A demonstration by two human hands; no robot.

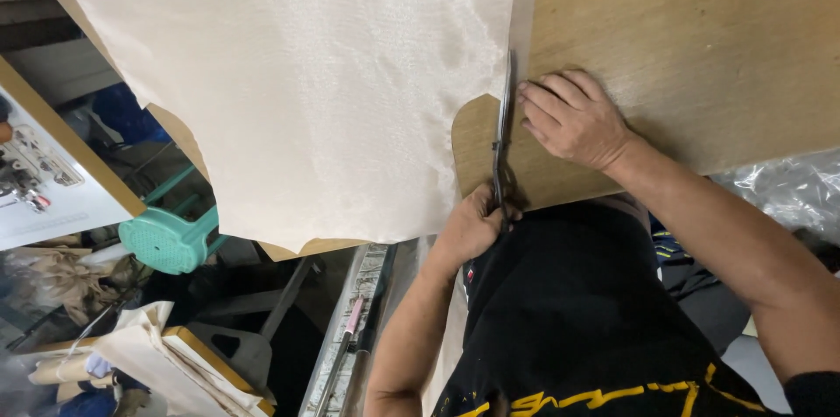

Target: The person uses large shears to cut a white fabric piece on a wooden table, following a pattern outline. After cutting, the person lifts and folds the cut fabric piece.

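Nearest to us, below our black shirt (595, 312), our left hand (472, 226) is closed around the handles of the scissors (505, 119). Their blades point away from us along the right edge of the cream cloth (332, 76). We cannot tell how far the blades are parted.

Just beside the blades, our right hand (573, 119) lies flat and empty on the wooden table (700, 32), fingertips close to the cutting line.

We judge the cut to be under way, low on that edge, with most of the edge further up uncut. Carrying it on would call for keeping the cloth flat and the right fingers clear of the blades.

The cloth spreads far across the table and overhangs its left side, above a green stool (166, 238).
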